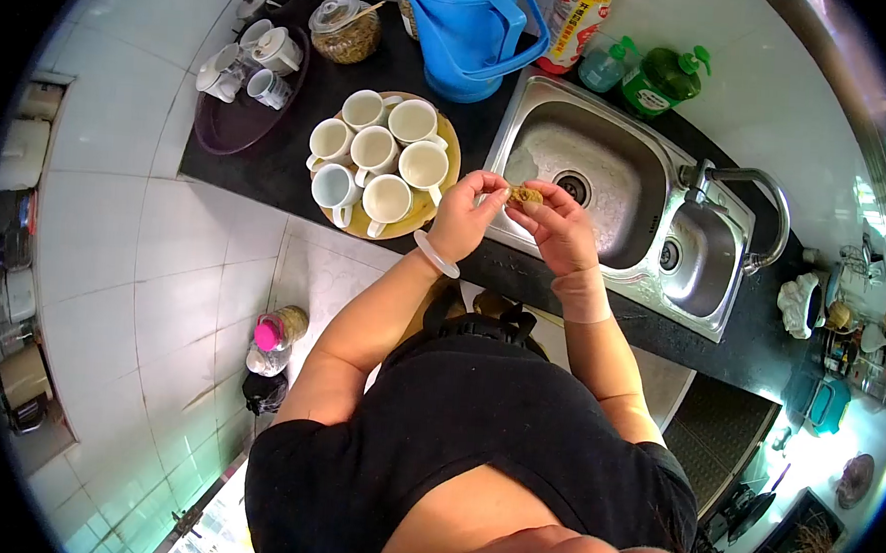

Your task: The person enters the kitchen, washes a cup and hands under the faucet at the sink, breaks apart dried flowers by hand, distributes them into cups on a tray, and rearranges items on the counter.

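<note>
In the head view my left hand (463, 217), with a pale bangle at the wrist, pinches one side of a small brown, lumpy piece (526, 195). The fingers of my right hand (564, 229) close on its other side. What kind of thing it is, I cannot make out. Both hands are over the counter's front edge, close to the near rim of the steel sink (626, 226). Just left of them stands a round yellow tray (453, 142) holding several white mugs (374, 151).
A dark oval tray (232, 130) with cups and a teapot stands at the far left. Behind are a glass jar (344, 31), a blue jug (466, 37), a red-and-white package (576, 23) and a green pump bottle (662, 83). The faucet (759, 178) arches at the right.
</note>
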Demonstrator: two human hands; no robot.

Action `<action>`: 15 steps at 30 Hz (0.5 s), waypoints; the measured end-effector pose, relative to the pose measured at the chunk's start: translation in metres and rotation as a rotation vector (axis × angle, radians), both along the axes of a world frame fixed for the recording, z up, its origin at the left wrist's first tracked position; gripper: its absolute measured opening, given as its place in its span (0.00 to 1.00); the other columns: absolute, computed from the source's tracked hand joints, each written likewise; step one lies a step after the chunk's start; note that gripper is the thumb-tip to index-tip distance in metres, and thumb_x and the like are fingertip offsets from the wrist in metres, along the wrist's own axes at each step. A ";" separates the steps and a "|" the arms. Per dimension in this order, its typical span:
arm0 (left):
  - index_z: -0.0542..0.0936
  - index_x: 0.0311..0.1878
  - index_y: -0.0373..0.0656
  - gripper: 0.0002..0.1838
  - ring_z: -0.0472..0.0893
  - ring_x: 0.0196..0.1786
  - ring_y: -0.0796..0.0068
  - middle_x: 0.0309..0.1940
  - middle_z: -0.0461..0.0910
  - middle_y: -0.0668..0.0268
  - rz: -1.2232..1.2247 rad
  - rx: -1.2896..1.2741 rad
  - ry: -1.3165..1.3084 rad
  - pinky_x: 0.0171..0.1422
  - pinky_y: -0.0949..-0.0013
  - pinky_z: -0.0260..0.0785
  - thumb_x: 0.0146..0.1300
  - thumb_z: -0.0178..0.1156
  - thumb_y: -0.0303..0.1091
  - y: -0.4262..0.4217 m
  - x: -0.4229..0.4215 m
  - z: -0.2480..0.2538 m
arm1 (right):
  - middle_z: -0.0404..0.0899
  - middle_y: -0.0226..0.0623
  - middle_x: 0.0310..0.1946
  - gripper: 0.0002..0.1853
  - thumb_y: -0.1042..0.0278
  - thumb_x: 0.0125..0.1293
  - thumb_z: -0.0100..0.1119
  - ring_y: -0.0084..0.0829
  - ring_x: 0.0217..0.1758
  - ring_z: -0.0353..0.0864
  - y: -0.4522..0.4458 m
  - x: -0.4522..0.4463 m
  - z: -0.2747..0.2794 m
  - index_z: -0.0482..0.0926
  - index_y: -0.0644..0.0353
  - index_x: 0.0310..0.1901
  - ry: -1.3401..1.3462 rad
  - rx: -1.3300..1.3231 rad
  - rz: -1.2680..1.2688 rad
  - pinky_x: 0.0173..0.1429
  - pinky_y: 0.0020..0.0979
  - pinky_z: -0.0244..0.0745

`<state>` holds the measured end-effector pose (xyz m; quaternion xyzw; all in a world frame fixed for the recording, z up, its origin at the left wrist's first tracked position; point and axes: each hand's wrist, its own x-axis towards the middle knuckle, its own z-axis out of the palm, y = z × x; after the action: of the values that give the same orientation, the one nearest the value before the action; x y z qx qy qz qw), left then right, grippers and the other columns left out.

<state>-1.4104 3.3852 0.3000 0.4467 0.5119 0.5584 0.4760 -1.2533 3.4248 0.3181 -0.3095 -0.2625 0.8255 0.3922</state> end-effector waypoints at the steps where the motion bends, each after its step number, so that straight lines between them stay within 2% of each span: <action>1: 0.75 0.37 0.37 0.06 0.75 0.35 0.74 0.31 0.76 0.65 0.016 0.068 0.123 0.43 0.72 0.67 0.59 0.56 0.28 0.000 0.003 0.000 | 0.76 0.44 0.42 0.13 0.78 0.59 0.55 0.34 0.45 0.78 -0.001 0.000 -0.004 0.71 0.70 0.46 -0.006 0.006 -0.001 0.53 0.33 0.75; 3: 0.75 0.36 0.37 0.06 0.75 0.36 0.67 0.30 0.77 0.62 0.050 0.203 0.368 0.44 0.68 0.67 0.56 0.57 0.27 0.000 0.007 0.003 | 0.76 0.42 0.41 0.13 0.78 0.58 0.55 0.32 0.44 0.78 -0.003 0.000 -0.007 0.71 0.70 0.46 -0.044 0.026 -0.008 0.53 0.32 0.74; 4: 0.76 0.36 0.39 0.06 0.74 0.41 0.60 0.34 0.77 0.61 0.038 0.205 0.442 0.48 0.63 0.66 0.54 0.59 0.28 0.000 0.009 0.006 | 0.76 0.42 0.41 0.13 0.78 0.58 0.56 0.32 0.44 0.78 -0.004 0.000 -0.008 0.71 0.70 0.46 -0.062 0.036 -0.011 0.53 0.32 0.74; 7: 0.78 0.38 0.41 0.09 0.72 0.45 0.60 0.38 0.76 0.62 0.090 0.261 0.626 0.50 0.62 0.64 0.53 0.60 0.28 -0.001 0.011 0.004 | 0.77 0.40 0.39 0.12 0.77 0.59 0.56 0.30 0.43 0.78 -0.007 0.001 -0.002 0.72 0.69 0.45 -0.105 0.001 -0.049 0.51 0.30 0.75; 10: 0.77 0.46 0.43 0.15 0.69 0.51 0.56 0.45 0.73 0.58 -0.034 0.332 0.699 0.54 0.60 0.62 0.53 0.60 0.32 0.003 0.012 0.011 | 0.77 0.38 0.38 0.11 0.76 0.59 0.55 0.29 0.40 0.78 -0.004 0.008 -0.014 0.73 0.67 0.44 0.012 -0.127 -0.124 0.48 0.27 0.75; 12: 0.73 0.52 0.42 0.20 0.67 0.54 0.54 0.48 0.71 0.55 -0.111 0.326 0.774 0.58 0.59 0.59 0.54 0.60 0.35 0.005 0.021 0.025 | 0.77 0.37 0.36 0.10 0.75 0.59 0.55 0.28 0.38 0.78 0.003 0.017 -0.020 0.73 0.66 0.43 0.105 -0.115 -0.129 0.45 0.27 0.75; 14: 0.67 0.58 0.42 0.29 0.65 0.57 0.48 0.54 0.66 0.51 -0.231 0.282 0.842 0.62 0.55 0.56 0.54 0.60 0.40 0.006 0.028 0.051 | 0.77 0.37 0.34 0.08 0.75 0.59 0.55 0.28 0.36 0.77 0.007 0.025 -0.017 0.73 0.64 0.41 0.159 -0.143 -0.203 0.42 0.26 0.75; 15: 0.66 0.58 0.41 0.29 0.65 0.58 0.49 0.54 0.67 0.51 -0.311 0.319 0.938 0.63 0.56 0.56 0.55 0.60 0.40 0.006 0.028 0.070 | 0.77 0.37 0.34 0.09 0.75 0.58 0.56 0.28 0.36 0.77 0.009 0.032 -0.008 0.73 0.64 0.41 0.209 -0.143 -0.204 0.43 0.26 0.75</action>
<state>-1.3822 3.3915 0.3701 0.7867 0.5062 0.2922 0.1987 -1.2210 3.4336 0.3105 -0.2740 -0.1280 0.8257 0.4763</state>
